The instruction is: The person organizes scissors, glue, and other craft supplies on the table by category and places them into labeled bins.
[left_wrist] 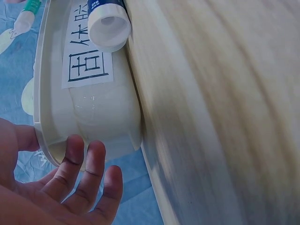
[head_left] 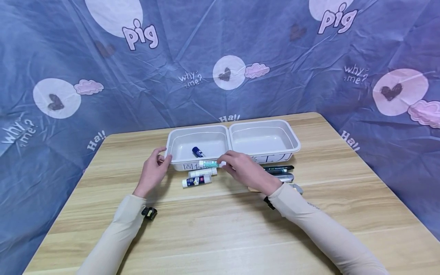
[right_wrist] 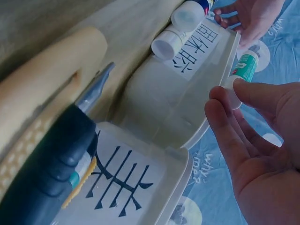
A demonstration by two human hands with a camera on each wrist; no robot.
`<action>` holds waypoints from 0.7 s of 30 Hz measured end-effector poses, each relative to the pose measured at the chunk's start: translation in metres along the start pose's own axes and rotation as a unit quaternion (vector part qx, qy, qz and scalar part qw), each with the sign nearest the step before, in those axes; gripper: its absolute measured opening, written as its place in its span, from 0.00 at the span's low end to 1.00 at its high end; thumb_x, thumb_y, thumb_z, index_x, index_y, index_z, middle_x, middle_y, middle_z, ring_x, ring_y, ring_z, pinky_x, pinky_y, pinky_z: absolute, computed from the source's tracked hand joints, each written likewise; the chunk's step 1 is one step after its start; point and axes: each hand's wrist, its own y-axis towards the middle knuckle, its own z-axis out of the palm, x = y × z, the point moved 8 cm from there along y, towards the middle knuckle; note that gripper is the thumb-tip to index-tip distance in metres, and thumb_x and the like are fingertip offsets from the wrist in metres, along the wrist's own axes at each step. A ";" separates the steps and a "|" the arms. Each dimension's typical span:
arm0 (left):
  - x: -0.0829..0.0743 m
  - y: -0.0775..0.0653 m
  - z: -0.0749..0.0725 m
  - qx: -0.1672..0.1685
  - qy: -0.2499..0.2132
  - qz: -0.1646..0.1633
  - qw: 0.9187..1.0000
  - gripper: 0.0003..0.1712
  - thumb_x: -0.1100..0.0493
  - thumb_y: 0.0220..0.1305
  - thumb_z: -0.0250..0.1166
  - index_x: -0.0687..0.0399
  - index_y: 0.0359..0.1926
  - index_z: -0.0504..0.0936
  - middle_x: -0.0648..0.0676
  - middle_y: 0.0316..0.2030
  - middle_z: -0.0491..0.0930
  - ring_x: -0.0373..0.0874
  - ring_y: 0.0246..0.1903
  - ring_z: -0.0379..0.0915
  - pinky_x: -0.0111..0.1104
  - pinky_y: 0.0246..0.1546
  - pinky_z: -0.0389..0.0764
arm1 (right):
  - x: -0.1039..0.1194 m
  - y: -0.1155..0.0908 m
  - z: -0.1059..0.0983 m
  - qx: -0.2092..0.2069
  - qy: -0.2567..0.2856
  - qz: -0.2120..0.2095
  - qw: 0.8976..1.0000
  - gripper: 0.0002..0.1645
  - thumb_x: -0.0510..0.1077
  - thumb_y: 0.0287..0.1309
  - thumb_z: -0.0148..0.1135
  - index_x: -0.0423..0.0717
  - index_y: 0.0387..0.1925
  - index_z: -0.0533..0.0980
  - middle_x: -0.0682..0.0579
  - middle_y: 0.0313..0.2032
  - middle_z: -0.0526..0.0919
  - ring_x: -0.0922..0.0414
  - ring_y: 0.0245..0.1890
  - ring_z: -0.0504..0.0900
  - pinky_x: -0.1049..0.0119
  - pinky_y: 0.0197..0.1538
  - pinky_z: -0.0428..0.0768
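My right hand (head_left: 245,170) pinches a glue stick with a green label (head_left: 207,164) between thumb and fingertips. It holds the stick above the front rim of the left white bin (head_left: 197,129). At that bin's left front corner, my left hand (head_left: 153,170) grips the edge, with the thumb at the rim and fingers around the outside. A dark blue glue stick (head_left: 198,151) lies inside the same bin. On the table before it lie a white glue stick (head_left: 203,172) and another blue-labelled glue stick (head_left: 196,181).
A second white bin (head_left: 298,144) stands against the left one. Both have paper labels with characters in front. Right of my right hand lie a black marker (head_left: 287,167), a grey-handled cutter (head_left: 286,177) and other tools, partly hidden by the forearm. A patterned blue cloth hangs behind the table.
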 end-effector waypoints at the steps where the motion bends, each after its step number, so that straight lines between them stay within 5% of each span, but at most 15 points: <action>1: 0.000 0.000 0.000 0.000 0.000 0.001 1.000 0.30 0.51 0.77 0.56 0.61 0.72 0.66 0.63 0.39 0.83 0.45 0.34 0.75 0.33 0.37 0.76 | 0.000 0.000 -0.001 -0.003 0.000 -0.001 1.000 0.12 0.35 0.67 0.65 0.47 0.50 0.83 0.53 0.44 0.85 0.61 0.39 0.84 0.67 0.43 0.83; 21: 0.000 0.000 0.000 0.000 0.003 0.002 1.000 0.30 0.51 0.78 0.55 0.62 0.72 0.66 0.63 0.39 0.83 0.46 0.34 0.74 0.33 0.37 0.74 | -0.009 0.002 -0.019 -0.048 0.003 0.001 0.999 0.13 0.31 0.63 0.67 0.44 0.48 0.83 0.49 0.44 0.87 0.59 0.37 0.85 0.66 0.41 0.84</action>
